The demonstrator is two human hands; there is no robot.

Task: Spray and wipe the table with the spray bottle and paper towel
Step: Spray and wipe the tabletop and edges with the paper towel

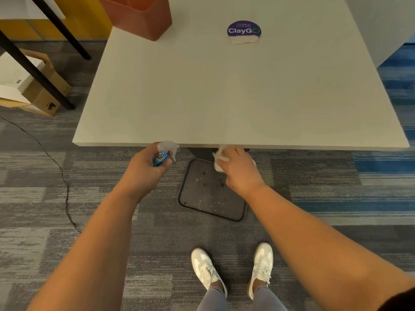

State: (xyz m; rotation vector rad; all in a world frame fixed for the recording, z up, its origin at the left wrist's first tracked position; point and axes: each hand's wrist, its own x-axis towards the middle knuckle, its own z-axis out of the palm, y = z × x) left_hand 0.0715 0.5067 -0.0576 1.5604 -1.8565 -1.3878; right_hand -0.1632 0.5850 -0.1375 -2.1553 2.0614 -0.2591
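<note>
**Count of things in view**

One pale square table [235, 90], one round purple sticker [243, 29], one terracotta plastic bin [143, 16], one clear-and-blue spray bottle [163, 153], one crumpled white paper towel [219, 159], one dark crumb-speckled tray [208, 191], two hands, two white sneakers.

Table [224, 90] top open — orange bin [141, 16] blocks far-left corner.

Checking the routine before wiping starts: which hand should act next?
Left hand: it grips the blue spray bottle at the white table edge; spraying likely comes first.
</note>
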